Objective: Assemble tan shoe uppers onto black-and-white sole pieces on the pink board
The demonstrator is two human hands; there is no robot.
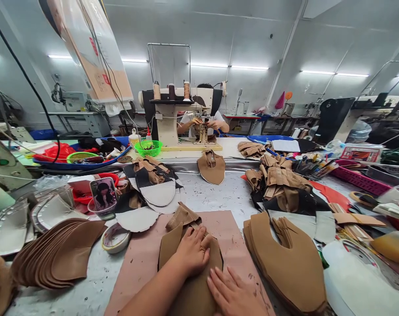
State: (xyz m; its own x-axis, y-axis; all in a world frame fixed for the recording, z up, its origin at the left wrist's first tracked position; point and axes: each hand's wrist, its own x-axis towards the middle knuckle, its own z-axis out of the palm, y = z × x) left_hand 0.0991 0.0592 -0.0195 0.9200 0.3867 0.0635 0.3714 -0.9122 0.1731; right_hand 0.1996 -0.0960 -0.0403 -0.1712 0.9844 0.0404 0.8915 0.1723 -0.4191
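In front of me a brown shoe upper piece [186, 294] with a thin dark edge lies on the pinkish board [133, 263]. A folded tan strap [182, 216] rises from its far end. My left hand [193, 250] is on the piece near the strap, its fingers bent and closed together against the material; what is under the fingertips is hidden. My right hand [234, 292] lies flat across the near right edge of the piece, fingers stretched out and slightly apart.
To the right is a stack of brown U-notched pieces [291, 263]; to the left, fanned brown pieces [54, 254] and a tape roll [115, 237]. A phone [103, 193] stands behind. Across the table a person [219, 123] works at a sewing machine [183, 114].
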